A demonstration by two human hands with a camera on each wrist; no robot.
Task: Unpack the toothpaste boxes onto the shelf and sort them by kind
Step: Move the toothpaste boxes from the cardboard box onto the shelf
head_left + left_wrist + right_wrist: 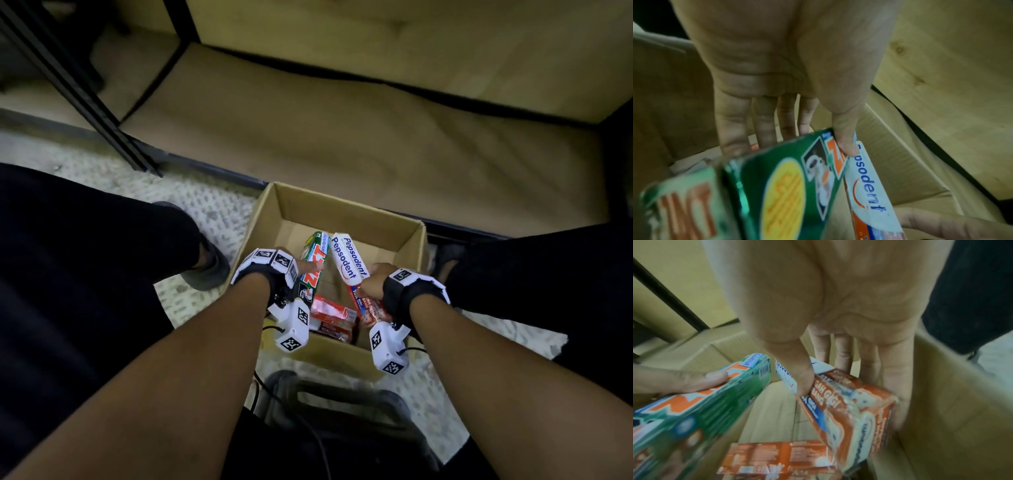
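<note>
Over the open cardboard carton, my left hand grips a green toothpaste pack, thumb on its printed face. In the left wrist view that green pack fills the lower part under my left hand. My right hand grips a white and red Pepsodent pack, two boxes wrapped together. In the right wrist view my right hand pinches the Pepsodent pack between thumb and fingers, with the green pack beside it. More red packs lie inside the carton.
A tan shelf board runs just beyond the carton, with a second level above it. A black upright post stands at the left. My dark-clothed knees flank the carton on a speckled floor. A dark bag lies near me.
</note>
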